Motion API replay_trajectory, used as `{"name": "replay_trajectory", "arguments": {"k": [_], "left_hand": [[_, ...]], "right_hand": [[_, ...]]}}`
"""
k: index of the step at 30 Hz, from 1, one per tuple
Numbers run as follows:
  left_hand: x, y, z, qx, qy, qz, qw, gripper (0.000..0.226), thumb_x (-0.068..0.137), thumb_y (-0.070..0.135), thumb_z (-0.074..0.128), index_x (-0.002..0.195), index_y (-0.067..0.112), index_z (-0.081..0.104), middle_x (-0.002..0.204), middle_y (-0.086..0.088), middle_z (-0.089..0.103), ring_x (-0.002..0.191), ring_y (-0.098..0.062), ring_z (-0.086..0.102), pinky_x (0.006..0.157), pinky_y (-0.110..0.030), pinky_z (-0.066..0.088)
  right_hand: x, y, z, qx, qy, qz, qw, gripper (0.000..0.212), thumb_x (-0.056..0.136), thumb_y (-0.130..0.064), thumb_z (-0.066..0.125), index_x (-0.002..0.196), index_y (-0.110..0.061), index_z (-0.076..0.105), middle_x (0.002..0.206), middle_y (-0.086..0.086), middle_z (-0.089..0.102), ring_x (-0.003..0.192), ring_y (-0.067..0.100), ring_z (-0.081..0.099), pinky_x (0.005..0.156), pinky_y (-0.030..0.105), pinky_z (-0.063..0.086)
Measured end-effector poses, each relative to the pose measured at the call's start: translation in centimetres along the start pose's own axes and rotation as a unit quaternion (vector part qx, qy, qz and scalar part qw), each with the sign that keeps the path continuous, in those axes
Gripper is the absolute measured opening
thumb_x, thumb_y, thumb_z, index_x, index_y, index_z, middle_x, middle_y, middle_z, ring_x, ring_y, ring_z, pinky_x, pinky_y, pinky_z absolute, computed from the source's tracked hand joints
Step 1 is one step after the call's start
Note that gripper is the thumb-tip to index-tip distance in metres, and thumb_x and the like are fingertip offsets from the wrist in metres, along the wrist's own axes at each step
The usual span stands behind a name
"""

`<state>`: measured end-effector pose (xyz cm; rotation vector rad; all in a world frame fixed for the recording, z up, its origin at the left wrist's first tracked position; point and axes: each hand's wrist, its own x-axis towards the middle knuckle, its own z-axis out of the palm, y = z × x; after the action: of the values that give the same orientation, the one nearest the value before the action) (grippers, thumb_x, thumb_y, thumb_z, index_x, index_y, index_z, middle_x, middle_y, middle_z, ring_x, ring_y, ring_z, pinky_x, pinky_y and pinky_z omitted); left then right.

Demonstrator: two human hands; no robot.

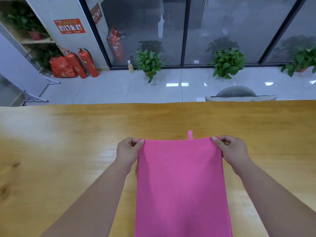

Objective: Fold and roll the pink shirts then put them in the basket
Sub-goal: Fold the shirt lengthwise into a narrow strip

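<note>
With the left hand (128, 150) and right hand (230, 150) each pinching a far corner of the pink shirt (181, 185) lying flat on the desk (68, 142), an uneven pull could skew the fold and leave the edges mismatched.

1. Lying along the desk (68, 134) middle toward the near edge: pink cloth (181, 185).
2. Flanking it: both forearms.
3. Staying bare: left, right and far edge stretches.
</note>
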<state>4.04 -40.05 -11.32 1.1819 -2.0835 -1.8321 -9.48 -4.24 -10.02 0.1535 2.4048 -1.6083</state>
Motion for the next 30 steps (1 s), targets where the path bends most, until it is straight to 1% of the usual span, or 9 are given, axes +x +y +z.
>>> {"name": "replay_trajectory", "arguments": {"k": [4, 7, 10, 12, 16, 18, 20, 26, 30], "left_hand": [[0.8, -0.7, 1.7, 0.011, 0.027, 0.010, 1.000, 0.018, 0.093, 0.030, 0.081, 0.088, 0.014, 0.075, 0.092, -0.002, 0.075, 0.082, -0.015, 0.065, 0.074, -0.031, 0.050], [0.7, -1.8, 2.7, 0.114, 0.063, 0.029, 0.991, 0.017, 0.099, 0.035, 0.070, 0.102, 0.019, 0.071, 0.100, 0.002, 0.072, 0.093, -0.019, 0.069, 0.073, -0.028, 0.047], [-0.7, -4.4, 3.4, 0.321, 0.118, 0.164, 0.925, 0.032, 0.101, 0.034, 0.059, 0.129, 0.019, 0.061, 0.128, -0.006, 0.056, 0.110, -0.028, 0.062, 0.089, -0.041, 0.052], [-2.9, -6.3, 5.0, 0.392, 0.078, 0.272, 0.876, 0.044, 0.101, 0.036, 0.049, 0.139, 0.015, 0.057, 0.142, -0.011, 0.052, 0.131, -0.034, 0.053, 0.107, -0.050, 0.047], [-7.5, -10.5, 7.9, 0.507, -0.079, 0.340, 0.788, 0.060, 0.109, 0.047, 0.037, 0.163, 0.020, 0.037, 0.174, -0.007, 0.022, 0.162, -0.026, 0.016, 0.128, -0.050, 0.021], [-7.9, -11.6, 7.2, 0.547, -0.108, 0.332, 0.761, 0.066, 0.110, 0.055, 0.032, 0.168, 0.026, 0.022, 0.177, -0.001, 0.003, 0.163, -0.022, -0.003, 0.130, -0.050, 0.013], [-7.2, -11.6, 5.9, 0.567, -0.125, 0.333, 0.743, 0.072, 0.108, 0.064, 0.032, 0.169, 0.032, 0.011, 0.177, 0.000, -0.006, 0.163, -0.023, -0.010, 0.131, -0.052, 0.013], [-3.9, -9.9, 5.3, 0.601, -0.109, 0.288, 0.737, 0.088, 0.100, 0.081, 0.027, 0.169, 0.033, -0.001, 0.175, -0.008, -0.018, 0.161, -0.029, -0.019, 0.131, -0.055, 0.009], [-2.8, -9.5, 5.8, 0.619, -0.116, 0.275, 0.727, 0.091, 0.098, 0.084, 0.020, 0.168, 0.033, -0.008, 0.173, -0.011, -0.023, 0.159, -0.030, -0.026, 0.131, -0.055, 0.005]], "right_hand": [[1.4, 1.3, 0.3, -0.065, 0.027, -0.017, 0.997, 0.014, 0.092, -0.040, 0.080, 0.086, -0.027, 0.081, 0.075, -0.005, 0.075, 0.078, 0.025, 0.071, 0.071, 0.042, 0.054], [1.1, 2.5, 2.0, -0.177, 0.062, -0.013, 0.982, 0.020, 0.098, -0.042, 0.071, 0.103, -0.024, 0.078, 0.082, -0.009, 0.072, 0.082, 0.023, 0.069, 0.068, 0.034, 0.048], [-1.4, 4.7, 4.5, -0.305, 0.142, -0.057, 0.940, 0.039, 0.103, -0.041, 0.061, 0.135, -0.019, 0.062, 0.123, 0.006, 0.064, 0.114, 0.035, 0.059, 0.093, 0.048, 0.052], [-4.4, 6.4, 7.0, -0.369, 0.140, -0.138, 0.908, 0.047, 0.107, -0.036, 0.053, 0.147, -0.013, 0.053, 0.147, 0.017, 0.052, 0.134, 0.040, 0.047, 0.113, 0.055, 0.041], [-10.2, 8.8, 11.9, -0.459, -0.049, -0.233, 0.856, 0.061, 0.106, -0.045, 0.038, 0.164, -0.025, 0.034, 0.175, 0.005, 0.020, 0.162, 0.027, 0.012, 0.128, 0.052, 0.018], [-10.6, 9.9, 11.7, -0.493, -0.112, -0.260, 0.823, 0.063, 0.108, -0.052, 0.033, 0.167, -0.032, 0.024, 0.177, -0.003, 0.003, 0.163, 0.023, -0.001, 0.129, 0.051, 0.014], [-9.4, 10.2, 10.3, -0.512, -0.128, -0.258, 0.809, 0.067, 0.107, -0.064, 0.030, 0.168, -0.040, 0.010, 0.177, -0.006, -0.007, 0.163, 0.022, -0.009, 0.131, 0.052, 0.010], [-5.1, 8.9, 8.9, -0.548, -0.072, -0.173, 0.815, 0.074, 0.101, -0.078, 0.016, 0.166, -0.046, -0.001, 0.176, 0.001, -0.014, 0.161, 0.025, -0.019, 0.131, 0.053, 0.006], [-3.7, 8.4, 8.9, -0.550, -0.083, -0.163, 0.815, 0.074, 0.101, -0.079, 0.012, 0.165, -0.047, -0.005, 0.175, 0.004, -0.017, 0.160, 0.026, -0.023, 0.131, 0.054, 0.003]]}}
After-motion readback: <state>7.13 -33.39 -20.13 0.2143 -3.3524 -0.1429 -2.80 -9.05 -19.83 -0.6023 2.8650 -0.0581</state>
